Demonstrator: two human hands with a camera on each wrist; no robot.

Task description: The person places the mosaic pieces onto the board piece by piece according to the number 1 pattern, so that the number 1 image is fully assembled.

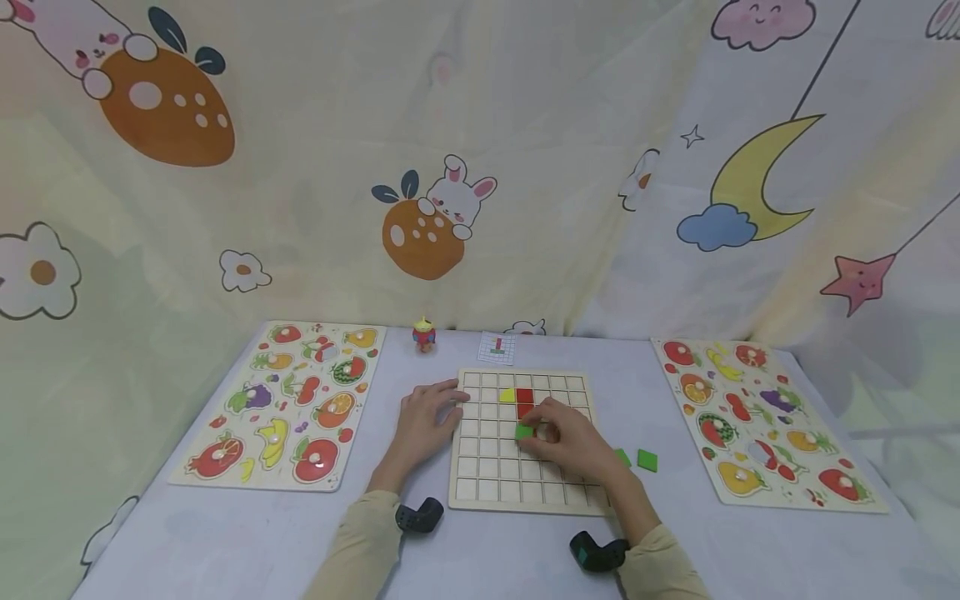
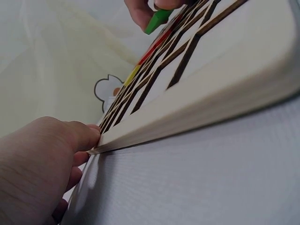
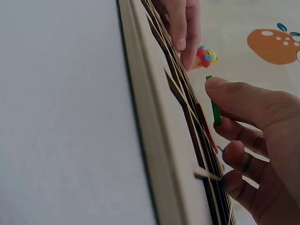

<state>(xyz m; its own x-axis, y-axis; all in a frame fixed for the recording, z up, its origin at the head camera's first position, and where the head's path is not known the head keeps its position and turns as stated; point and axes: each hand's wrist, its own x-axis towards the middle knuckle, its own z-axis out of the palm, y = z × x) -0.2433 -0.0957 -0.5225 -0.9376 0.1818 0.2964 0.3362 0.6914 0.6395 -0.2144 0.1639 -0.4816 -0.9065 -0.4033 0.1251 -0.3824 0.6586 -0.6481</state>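
A wooden grid board lies flat on the white table, with a yellow tile and red tiles in neighbouring squares of its upper part. My right hand pinches a small green square tile between thumb and index finger, just over the board below the red tiles. In the right wrist view the tile stands on edge, tilted against the board's surface. My left hand rests at the board's left edge, its fingers relaxed and touching the rim.
Loose green tiles lie right of the board, one partly behind my right forearm. A printed grid card and a small toy figure are behind the board. Fruit puzzle boards stand left and right.
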